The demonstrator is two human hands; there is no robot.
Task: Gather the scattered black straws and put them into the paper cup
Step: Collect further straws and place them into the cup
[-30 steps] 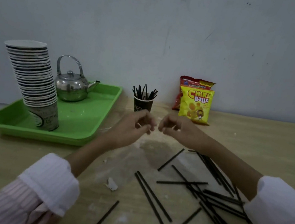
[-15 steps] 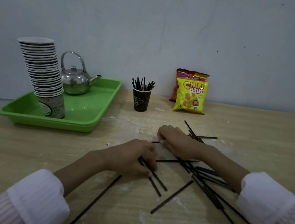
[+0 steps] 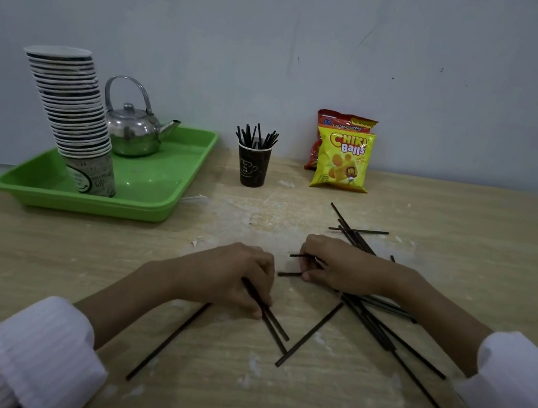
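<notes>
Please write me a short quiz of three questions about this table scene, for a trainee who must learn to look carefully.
1. True or false: the paper cup stands on the table, outside the green tray.
2. What does the left hand pinch? A) black straws B) a spoon C) nothing
3. Fill in: on the tray, behind the stack of cups, stands a metal ____.
Key: 1 true; 2 A; 3 kettle.
</notes>
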